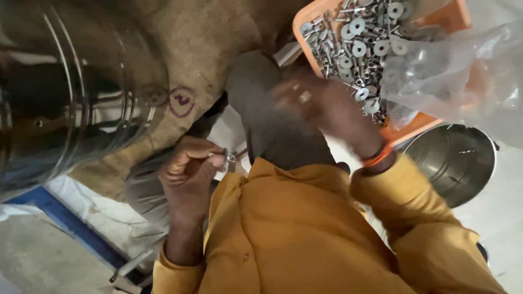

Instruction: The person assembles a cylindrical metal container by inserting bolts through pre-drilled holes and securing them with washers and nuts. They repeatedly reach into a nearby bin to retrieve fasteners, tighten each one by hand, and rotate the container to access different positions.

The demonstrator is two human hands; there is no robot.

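Nearest the camera, head view: a mustard-yellow shirt (305,239) fills the near edge, with both sleeves reaching away into the scene.

Left hand (188,169): curled tight, the fingers pinched on a small metal fitting (229,158) that sticks out toward the right of the fist. It lies near the middle of the scene, just beside a dark grey cloth (267,114).

Right hand (327,106): blurred by motion, with an orange band (377,158) at the wrist. It sits at the near left edge of an orange tray (422,124). A small pale ring-shaped piece shows at the fingers (whether worn or gripped cannot be told), and how wide the hand stands cannot be told either.

Tray contents: a loose heap of steel bolts and washers (357,41), far right. A clear plastic bag (457,71) lies over the tray's right side.

Surroundings: a round steel vessel (455,160) stands to the right, near of the tray and partly under it. A large shiny steel drum (71,92) occupies the left. Burlap sacking (207,38) with a purple circled mark (181,101) lies between the drum and the tray. A blue strip (65,218) runs along the floor, near left.
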